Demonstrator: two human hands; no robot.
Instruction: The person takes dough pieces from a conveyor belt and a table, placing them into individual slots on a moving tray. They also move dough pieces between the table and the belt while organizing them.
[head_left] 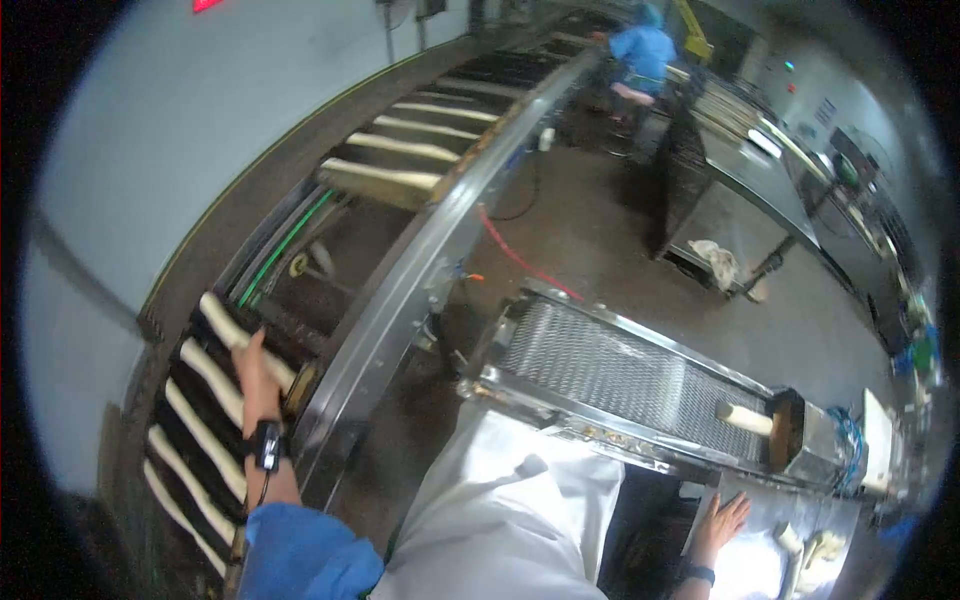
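Observation:
My left hand (258,375) reaches over the conveyor at the left. Its fingers are closed on a long pale dough strip (222,318) lying on a dark slat. Several similar dough strips (195,420) lie side by side on the slats closer to me. With fingers stretched out, my right hand (722,522) is at a shiny metal work surface (745,575) at the lower right. Beside it are a short dough roll (790,540) and some crumpled dough pieces (825,550).
A mesh belt (600,350) in front of me carries a dough piece (745,418) at its right end. The conveyor's metal side rail (450,220) runs away from me, with more dough strips (405,147) farther along. A person in blue (642,55) is by the far conveyor.

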